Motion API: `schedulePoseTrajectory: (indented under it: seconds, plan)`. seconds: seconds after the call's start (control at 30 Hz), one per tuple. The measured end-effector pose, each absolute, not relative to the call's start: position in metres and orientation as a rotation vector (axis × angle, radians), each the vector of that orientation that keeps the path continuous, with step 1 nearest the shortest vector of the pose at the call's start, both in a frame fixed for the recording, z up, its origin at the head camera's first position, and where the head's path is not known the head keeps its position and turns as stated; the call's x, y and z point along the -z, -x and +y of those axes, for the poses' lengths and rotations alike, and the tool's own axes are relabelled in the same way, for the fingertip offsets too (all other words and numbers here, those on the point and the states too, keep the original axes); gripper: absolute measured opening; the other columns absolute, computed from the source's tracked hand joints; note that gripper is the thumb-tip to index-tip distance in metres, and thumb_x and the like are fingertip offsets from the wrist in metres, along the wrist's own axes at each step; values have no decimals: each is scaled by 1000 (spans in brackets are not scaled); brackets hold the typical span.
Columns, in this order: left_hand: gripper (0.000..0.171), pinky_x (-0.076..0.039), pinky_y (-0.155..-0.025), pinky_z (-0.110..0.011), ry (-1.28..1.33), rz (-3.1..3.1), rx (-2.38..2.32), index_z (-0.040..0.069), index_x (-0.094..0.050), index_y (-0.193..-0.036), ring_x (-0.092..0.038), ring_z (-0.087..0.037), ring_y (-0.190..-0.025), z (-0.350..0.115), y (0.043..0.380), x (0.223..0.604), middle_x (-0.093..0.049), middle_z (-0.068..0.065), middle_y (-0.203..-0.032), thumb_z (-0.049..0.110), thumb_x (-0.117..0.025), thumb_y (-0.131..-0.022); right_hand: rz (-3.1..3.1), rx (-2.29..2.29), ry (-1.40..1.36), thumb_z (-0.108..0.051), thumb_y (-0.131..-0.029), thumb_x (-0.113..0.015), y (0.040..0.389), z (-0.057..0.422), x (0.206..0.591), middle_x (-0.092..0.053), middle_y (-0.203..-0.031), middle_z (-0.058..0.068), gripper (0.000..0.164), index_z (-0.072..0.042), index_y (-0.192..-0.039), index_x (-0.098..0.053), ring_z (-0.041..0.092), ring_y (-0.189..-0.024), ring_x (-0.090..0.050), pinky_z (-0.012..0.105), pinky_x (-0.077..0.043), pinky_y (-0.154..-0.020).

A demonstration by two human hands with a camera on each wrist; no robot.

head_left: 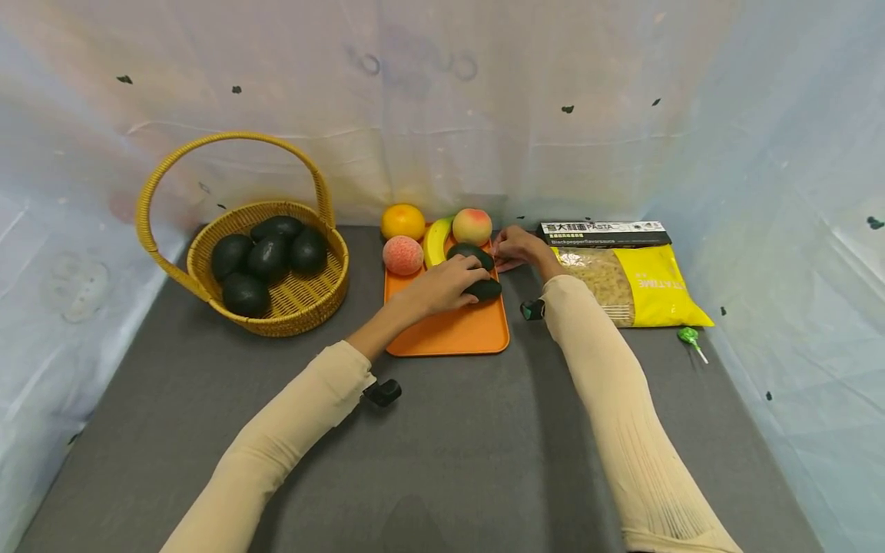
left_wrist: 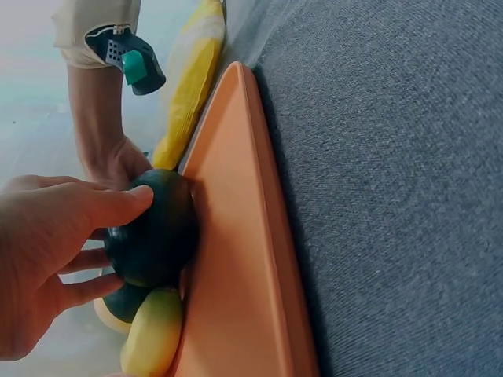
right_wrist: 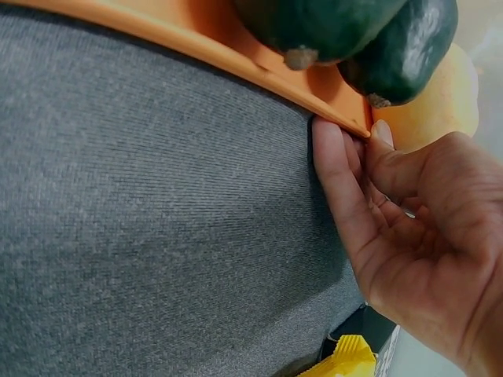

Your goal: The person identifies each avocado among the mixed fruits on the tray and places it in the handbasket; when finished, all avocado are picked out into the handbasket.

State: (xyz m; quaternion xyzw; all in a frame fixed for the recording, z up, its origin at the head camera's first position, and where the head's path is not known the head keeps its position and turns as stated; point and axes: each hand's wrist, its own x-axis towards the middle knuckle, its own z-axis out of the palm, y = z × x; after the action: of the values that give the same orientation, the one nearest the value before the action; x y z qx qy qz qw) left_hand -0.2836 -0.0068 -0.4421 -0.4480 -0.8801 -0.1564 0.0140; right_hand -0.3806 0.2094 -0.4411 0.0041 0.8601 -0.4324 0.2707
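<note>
On the orange tray (head_left: pixel 449 338), two dark green avocados lie at the right side. My left hand (head_left: pixel 445 286) reaches over the tray and holds the nearer avocado (left_wrist: pixel 157 236), its thumb on one side and fingers spread round the other. Just behind lies the farther avocado (head_left: pixel 473 253), beside a banana (head_left: pixel 435 242). My right hand (right_wrist: pixel 432 220) pinches the tray's right rim near the far corner, thumb above and fingers below the edge. A peach (head_left: pixel 472 227), a rough pink-red round fruit (head_left: pixel 402 255) and an orange (head_left: pixel 403 221) sit toward the back.
To the left stands a yellow wicker basket (head_left: pixel 304 326) with a tall handle, holding several avocados (head_left: pixel 268 257). Right of the tray are a black pasta box (head_left: pixel 601 233), a yellow pasta bag (head_left: pixel 657 288) and a green lollipop (head_left: pixel 688 336). A pale sheet hangs behind.
</note>
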Motion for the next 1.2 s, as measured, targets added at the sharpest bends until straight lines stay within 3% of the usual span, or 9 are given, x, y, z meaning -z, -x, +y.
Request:
schedulePoseTrajectory:
  seconds: [0.43, 0.67, 0.77, 0.9, 1.03, 1.2]
  plan:
    - [40, -53, -107, -41, 1398, -2703, 549, 9, -69, -132, -63, -31, -119, -11, 281, 434, -67, -12, -131, 20, -79, -95, 2269, 1123, -16, -1, -106, -47, 374, 200, 418, -58, -103, 17, 26, 12, -128, -52, 31, -95, -68, 51, -56, -107]
    - [42, -55, -105, -40, 1345, -2730, 569, 10, -69, -134, -64, -30, -119, -17, 278, 425, -66, -12, -132, 28, -76, -97, 2293, 1156, 49, -6, -106, -51, 383, 211, 440, -61, -96, 14, 17, 6, -117, -58, 22, -83, -68, 34, -65, -84]
    - [42, -56, -103, -38, 1312, -2753, 665, 10, -69, -134, -66, -26, -117, -22, 277, 420, -66, -11, -132, 30, -76, -97, 2293, 1159, 51, -6, -105, -51, 385, 214, 443, -59, -95, 13, 16, 5, -114, -59, 20, -80, -66, 31, -65, -80]
    - [43, -57, -101, -38, 1249, -2762, 800, 9, -69, -133, -67, -25, -115, -33, 277, 409, -67, -12, -132, 30, -77, -97, 2302, 1143, 13, -5, -105, -52, 384, 210, 441, -59, -97, 12, 18, 5, -118, -58, 20, -82, -66, 35, -65, -88]
    - [42, -56, -100, -39, 1199, -2722, 849, 6, -70, -131, -67, -27, -113, -46, 275, 397, -68, -13, -129, 28, -77, -96, 2271, 1126, -19, -1, -105, -51, 377, 203, 426, -59, -100, 16, 24, 11, -126, -55, 26, -88, -67, 49, -58, -104]
    - [42, -56, -96, -41, 1053, -2738, 833, 9, -70, -130, -66, -25, -110, -65, 270, 378, -68, -10, -125, 33, -76, -97, 2259, 1141, -29, 1, -105, -51, 374, 203, 423, -59, -101, 17, 19, 10, -121, -55, 29, -89, -68, 52, -56, -106]
